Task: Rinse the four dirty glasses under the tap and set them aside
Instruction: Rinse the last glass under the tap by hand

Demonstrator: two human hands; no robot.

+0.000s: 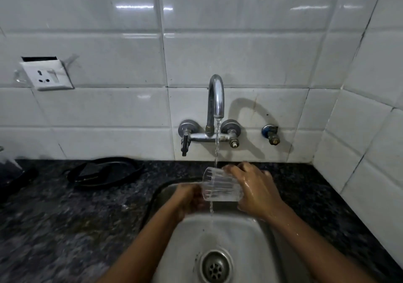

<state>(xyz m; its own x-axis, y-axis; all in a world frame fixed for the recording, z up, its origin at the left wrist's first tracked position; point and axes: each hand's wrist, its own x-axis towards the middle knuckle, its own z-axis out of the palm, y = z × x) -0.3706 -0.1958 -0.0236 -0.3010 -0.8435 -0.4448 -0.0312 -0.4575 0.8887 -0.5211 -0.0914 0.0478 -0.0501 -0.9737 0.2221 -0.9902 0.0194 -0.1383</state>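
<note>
**While water runs: one glass under the tap, both hands on it**

While the stream falls from the spout, the nearest item is the drain at the near end of the steel sink; both forearms reach in over the sink's near rim. Above the basin, toward its far edge, a clear ribbed glass lies on its side, mouth to the left; right hand wet, fingers curled over the base end, gripping it; left hand at the mouth end, blurred, fingers curled against the rim, so it appears to grasp the glass too. Water strikes the glass's upper side and drips from its underside into the sink. Dark speckled counter surrounds the sink; a black looped object lies at the counter's far edge, left of the basin. Farther back, chrome tap on the white tiled wall; socket plate at the wall's left.
</note>
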